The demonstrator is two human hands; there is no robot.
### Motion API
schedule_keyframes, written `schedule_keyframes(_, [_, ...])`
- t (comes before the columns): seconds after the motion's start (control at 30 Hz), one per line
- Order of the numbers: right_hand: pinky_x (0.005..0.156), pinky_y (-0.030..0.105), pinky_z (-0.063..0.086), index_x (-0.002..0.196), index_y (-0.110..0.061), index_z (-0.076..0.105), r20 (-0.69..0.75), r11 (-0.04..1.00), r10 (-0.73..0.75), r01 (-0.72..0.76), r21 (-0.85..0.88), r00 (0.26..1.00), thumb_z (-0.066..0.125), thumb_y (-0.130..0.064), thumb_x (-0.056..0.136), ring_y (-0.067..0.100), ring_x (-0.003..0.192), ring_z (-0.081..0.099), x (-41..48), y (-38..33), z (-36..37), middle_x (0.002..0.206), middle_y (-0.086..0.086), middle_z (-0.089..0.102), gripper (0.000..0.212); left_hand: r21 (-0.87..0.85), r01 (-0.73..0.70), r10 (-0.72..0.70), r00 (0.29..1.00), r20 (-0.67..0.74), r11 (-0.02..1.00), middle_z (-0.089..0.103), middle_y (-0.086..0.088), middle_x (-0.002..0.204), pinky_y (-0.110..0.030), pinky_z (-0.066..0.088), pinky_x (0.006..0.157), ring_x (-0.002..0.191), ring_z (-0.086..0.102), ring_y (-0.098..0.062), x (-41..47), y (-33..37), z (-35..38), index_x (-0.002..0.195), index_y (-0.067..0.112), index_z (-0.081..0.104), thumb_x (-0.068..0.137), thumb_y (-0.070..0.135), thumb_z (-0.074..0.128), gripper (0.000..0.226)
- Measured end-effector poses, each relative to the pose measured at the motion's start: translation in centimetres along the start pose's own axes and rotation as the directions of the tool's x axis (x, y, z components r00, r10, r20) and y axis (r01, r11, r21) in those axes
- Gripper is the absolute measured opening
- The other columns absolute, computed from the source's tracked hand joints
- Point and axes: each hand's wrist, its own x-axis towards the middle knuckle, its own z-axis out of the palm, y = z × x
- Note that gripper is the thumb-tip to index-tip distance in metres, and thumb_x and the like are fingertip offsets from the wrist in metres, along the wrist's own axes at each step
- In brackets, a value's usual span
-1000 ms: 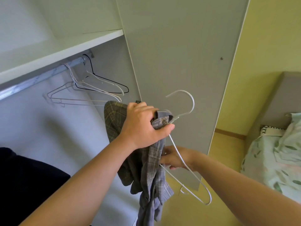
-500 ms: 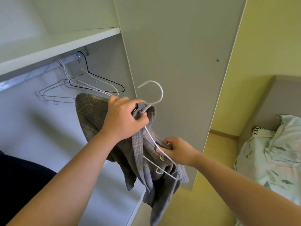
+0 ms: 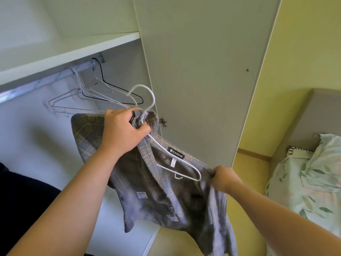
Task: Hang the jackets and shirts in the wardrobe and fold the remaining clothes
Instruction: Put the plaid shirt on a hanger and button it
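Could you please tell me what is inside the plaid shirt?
A white hanger sits inside the shirt: its hook pokes out above the collar and one arm shows in the open neck. Its other arm is covered by fabric and the left hand.

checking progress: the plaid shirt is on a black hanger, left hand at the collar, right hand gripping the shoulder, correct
Not quite: the head view shows the hanger in the plaid shirt is white, not black. The left hand does grip the collar, and the right hand grips the shoulder.
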Motion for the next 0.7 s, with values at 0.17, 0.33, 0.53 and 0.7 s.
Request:
schedule_keyframes(0.17, [0.062, 0.028, 0.047, 0.085, -0.008, 0.071, -0.043, 0.937, 0.078, -0.059, 0.344, 0.996, 0.049, -0.004, 0.08, 0.029, 0.075, 0.061, 0.6, 0.3, -1.7, 0.082, 0.011, 0.068, 0.023, 0.104, 0.177, -0.176, 0.984, -0.021, 0.979, 0.05, 0.006, 0.051, -0.037, 0.037, 0.079, 0.054, 0.041, -0.005, -1.0, -2.7, 0.2, 0.064, 0.024, 0.049, 0.076, 0.035, 0.062, 0.021])
schedule_keyframes(0.33, [0.067, 0.03, 0.047, 0.09, -0.02, 0.061, -0.231, 0.887, 0.021, 0.089, 0.453, 0.973, 0.069, -0.033, 0.087, 0.022, 0.081, 0.063, 0.7, -2.9, -4.9, 0.084, 0.003, 0.067, 0.015, 0.2, 0.395, -0.433, 0.875, 0.214, 0.897, 0.06, 0.005, 0.062, -0.034, 0.04, 0.061, 0.063, 0.056, -0.021, -2.2, -5.7, 1.4, 0.073, 0.023, 0.054, 0.084, 0.043, 0.065, 0.025])
schedule_keyframes(0.53, [0.056, 0.025, 0.046, 0.083, -0.024, 0.064, -0.322, 0.887, -0.056, 0.195, 0.419, 0.945, 0.068, -0.035, 0.082, 0.016, 0.076, 0.063, -0.2, -7.6, -8.0, 0.081, -0.003, 0.068, 0.012, 0.16, 0.407, -0.437, 0.812, 0.388, 0.899, 0.06, 0.001, 0.065, -0.031, 0.04, 0.051, 0.061, 0.058, -0.02, -4.3, -6.0, 3.0, 0.076, 0.024, 0.058, 0.09, 0.049, 0.063, 0.029])
schedule_keyframes(0.7, [0.052, 0.025, 0.046, 0.08, -0.011, 0.065, -0.303, 0.856, -0.114, 0.248, 0.454, 0.946, 0.066, -0.025, 0.08, 0.017, 0.066, 0.062, -3.2, -12.1, -9.8, 0.072, 0.004, 0.067, 0.015, 0.368, 0.168, -0.307, 0.881, 0.36, 0.914, 0.058, 0.01, 0.066, -0.028, 0.036, 0.052, 0.063, 0.058, -0.02, -5.3, -5.1, 4.6, 0.084, 0.027, 0.059, 0.093, 0.053, 0.057, 0.028])
